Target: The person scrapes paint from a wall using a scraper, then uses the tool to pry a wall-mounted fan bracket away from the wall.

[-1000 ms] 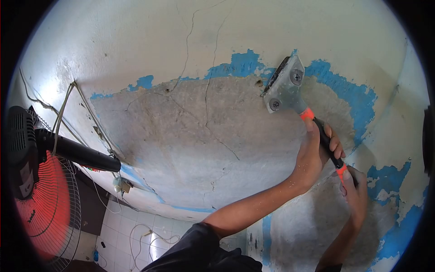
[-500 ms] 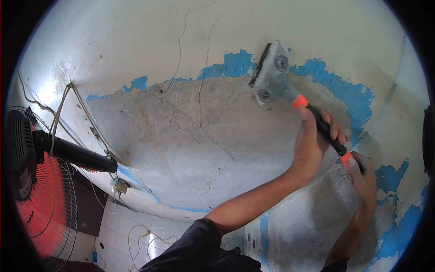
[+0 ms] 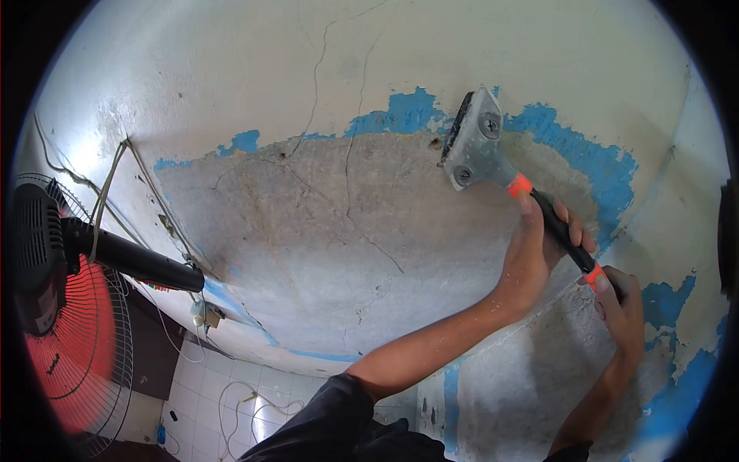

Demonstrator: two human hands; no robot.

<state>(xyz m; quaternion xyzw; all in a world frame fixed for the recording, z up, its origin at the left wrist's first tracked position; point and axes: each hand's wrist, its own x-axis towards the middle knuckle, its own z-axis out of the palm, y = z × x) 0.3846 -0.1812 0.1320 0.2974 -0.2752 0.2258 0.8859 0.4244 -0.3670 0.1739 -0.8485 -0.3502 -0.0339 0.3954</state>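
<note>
A paint scraper (image 3: 480, 138) with a grey head, two screws and a black handle with orange bands lies against the wall (image 3: 254, 200). My left hand (image 3: 531, 246) is wrapped round the handle just below the head, thumb along the upper orange band. Lower down, my right hand (image 3: 620, 308) grips the handle's end near the second orange band. The scraper's blade edge faces left, at the border between bare grey plaster and a strip of blue paint (image 3: 412, 112). Cream paint covers the wall above, and thin cracks run through it into the plaster.
On the left stands a fan with red blades (image 3: 77, 331), a wire guard and a black pole (image 3: 146, 258). Cables (image 3: 115, 177) hang along the wall there. Another cord (image 3: 239, 400) lies looped on the white tiled floor (image 3: 204, 389). More blue paint (image 3: 612, 177) borders the plaster at right.
The scraper head sits slightly lower and further right in view, though the wall and fan have shifted too as the view moved. Both hands keep their grip.
</note>
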